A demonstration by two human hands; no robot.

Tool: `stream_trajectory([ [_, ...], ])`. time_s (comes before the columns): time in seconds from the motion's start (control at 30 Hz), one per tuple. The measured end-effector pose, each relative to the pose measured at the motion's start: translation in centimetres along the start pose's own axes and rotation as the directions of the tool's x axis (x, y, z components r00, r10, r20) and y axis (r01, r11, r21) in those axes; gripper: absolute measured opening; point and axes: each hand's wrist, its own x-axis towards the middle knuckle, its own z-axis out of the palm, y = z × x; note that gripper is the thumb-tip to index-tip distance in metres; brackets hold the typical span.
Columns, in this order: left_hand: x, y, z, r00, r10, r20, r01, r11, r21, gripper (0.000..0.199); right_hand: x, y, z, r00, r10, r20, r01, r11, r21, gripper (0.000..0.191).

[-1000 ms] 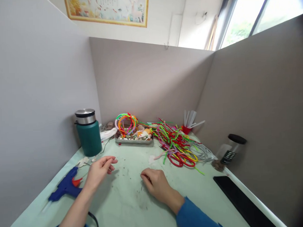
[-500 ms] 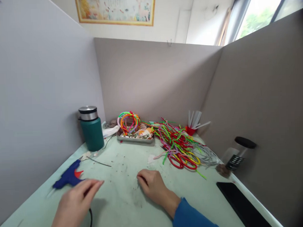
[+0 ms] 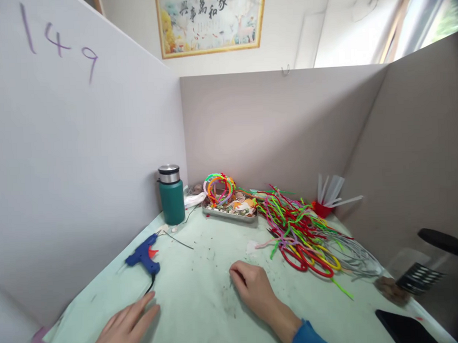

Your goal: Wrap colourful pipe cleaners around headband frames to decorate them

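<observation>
My left hand (image 3: 125, 325) lies low over the table at the lower left, fingers stretched out and holding nothing. Just beyond its fingertips runs the black cord (image 3: 150, 284) of a blue glue gun (image 3: 145, 255) with a red trigger, which rests on its side. My right hand (image 3: 254, 289), below a blue sleeve, rests on the tabletop in a loose fist; nothing shows in it. To its upper right are red-handled scissors (image 3: 318, 262), partly under a heap of coloured pipe cleaners (image 3: 290, 214).
A green flask (image 3: 172, 201) stands back left. Beside it, a metal tray (image 3: 230, 216) holds small pieces and pipe-cleaner rings (image 3: 219, 189). White sticks fill a red cup (image 3: 322, 209). A clear jar (image 3: 420, 267) and black phone-like slab (image 3: 403, 328) are at right. Partitions (image 3: 280, 124) enclose the table.
The view has swung left, so the things appear farther right. My left hand has gone from a pinch beside the glue gun to outstretched fingers lower down. My right hand keeps its pose.
</observation>
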Motion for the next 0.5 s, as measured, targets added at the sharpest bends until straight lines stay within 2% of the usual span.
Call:
stream_trajectory([
  [0.03, -0.4, -0.6, -0.3, 0.999, -0.019, -0.033, 0.020, 0.999, 0.028, 0.066, 0.0, 0.0, 0.0, 1.000, -0.001, 0.003, 0.001, 1.000, -0.001, 0.019],
  [0.13, -1.5, -2.2, -1.4, 0.998, -0.051, -0.045, 0.055, 0.994, 0.094, 0.059, 0.0, 0.1, 0.0, 1.000, -0.004, 0.014, 0.004, 1.000, -0.007, 0.021],
  [0.23, -1.9, -2.4, -2.9, 0.992, -0.095, -0.078, 0.106, 0.983, 0.152, 0.042, 0.0, 0.0, 0.0, 1.000, -0.004, 0.025, 0.004, 1.000, -0.007, 0.022],
  [0.37, 0.1, -0.1, -4.5, 0.988, -0.046, -0.145, 0.055, 0.997, 0.055, 0.035, 0.0, -0.1, -0.1, 0.999, -0.003, 0.037, 0.003, 1.000, 0.001, 0.022],
  [0.5, 4.2, 3.5, -4.8, 0.957, -0.208, -0.202, 0.189, 0.976, -0.111, 0.027, 0.0, 0.0, 0.0, 1.000, -0.006, 0.028, 0.006, 1.000, -0.006, 0.021],
])
